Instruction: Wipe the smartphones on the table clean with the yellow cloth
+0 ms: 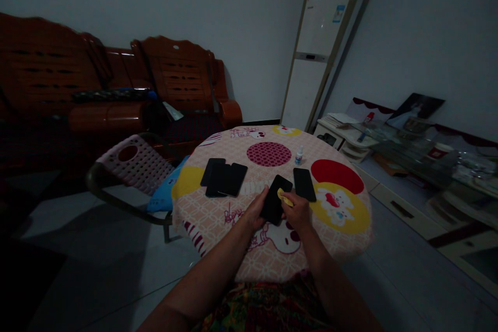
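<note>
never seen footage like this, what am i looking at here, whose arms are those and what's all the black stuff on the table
There is no machine here. The single picture comes from a camera worn on a person's head, looking forward and down, so the two bare arms reaching in from the bottom are the wearer's own.

They sit at a round table covered by a cartoon-print cloth. The left hand holds a black phone by its edge, and the right hand presses a small yellow cloth against it.

More dark phones lie on the table: one just right of the hands, and a group of overlapping ones to the left. A small bottle stands further back. A chair sits on the left.
</note>
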The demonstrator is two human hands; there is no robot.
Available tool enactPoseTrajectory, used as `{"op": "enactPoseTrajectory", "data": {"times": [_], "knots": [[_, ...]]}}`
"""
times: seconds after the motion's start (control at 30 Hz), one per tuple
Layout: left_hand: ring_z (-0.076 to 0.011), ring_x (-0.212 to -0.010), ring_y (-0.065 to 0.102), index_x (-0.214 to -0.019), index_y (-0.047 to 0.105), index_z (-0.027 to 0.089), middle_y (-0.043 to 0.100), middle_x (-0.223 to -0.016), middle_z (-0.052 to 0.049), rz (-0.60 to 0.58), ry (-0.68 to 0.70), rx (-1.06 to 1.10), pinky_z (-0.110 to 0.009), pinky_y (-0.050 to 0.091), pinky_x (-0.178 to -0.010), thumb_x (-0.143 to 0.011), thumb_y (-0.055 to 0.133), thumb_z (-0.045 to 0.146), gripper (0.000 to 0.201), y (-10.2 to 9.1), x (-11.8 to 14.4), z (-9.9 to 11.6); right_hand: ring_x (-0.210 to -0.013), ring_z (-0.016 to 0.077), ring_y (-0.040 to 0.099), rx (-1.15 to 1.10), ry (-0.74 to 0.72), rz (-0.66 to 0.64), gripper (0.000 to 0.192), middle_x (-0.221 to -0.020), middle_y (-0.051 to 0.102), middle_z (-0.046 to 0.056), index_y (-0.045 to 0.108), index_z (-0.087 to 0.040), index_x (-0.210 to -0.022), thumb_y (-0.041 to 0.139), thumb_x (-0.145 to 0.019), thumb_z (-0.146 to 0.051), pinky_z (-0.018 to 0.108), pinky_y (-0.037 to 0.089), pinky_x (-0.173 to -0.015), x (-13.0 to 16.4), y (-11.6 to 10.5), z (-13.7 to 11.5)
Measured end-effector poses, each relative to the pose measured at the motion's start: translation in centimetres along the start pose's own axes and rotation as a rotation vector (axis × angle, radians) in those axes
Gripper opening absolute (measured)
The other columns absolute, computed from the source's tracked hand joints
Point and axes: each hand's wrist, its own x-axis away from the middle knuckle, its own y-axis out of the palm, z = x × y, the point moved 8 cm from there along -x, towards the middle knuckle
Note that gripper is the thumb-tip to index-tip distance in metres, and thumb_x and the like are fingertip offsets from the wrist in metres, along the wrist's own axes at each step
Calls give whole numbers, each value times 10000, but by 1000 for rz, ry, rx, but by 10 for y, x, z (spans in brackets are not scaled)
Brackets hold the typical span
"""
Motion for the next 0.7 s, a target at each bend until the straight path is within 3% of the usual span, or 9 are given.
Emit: {"op": "enactPoseTrajectory", "data": {"times": [0.37,0.53,0.7], "knots": [[-235,-689,685,-1230,563,90,691,-975,-174,-118,20,-125,-356,563,-583,-900,483,540,564,11,1,-5,-979,237,682,47,69,183,328,-1056,723,124,695,-146,-1073,454,-878,-251,370,539,-864,-18,-17,20],[-227,-661,681,-1198,575,116,700,-920,-137,-46,31,-110,-357,556,-583,-897,501,528,516,5,-2,-5,-959,219,695,-26,32,75,290,-1046,732,90,705,-184,-1054,506,-851,-239,330,553,-840,-14,-3,9],[-184,-686,676,-983,650,106,700,-821,-100,59,63,-39,-268,534,-637,-890,497,558,486,-6,-7,-1,-946,202,698,-74,-45,-60,309,-1039,735,70,701,-210,-1065,516,-821,-174,308,553,-835,-2,15,-16]]}}
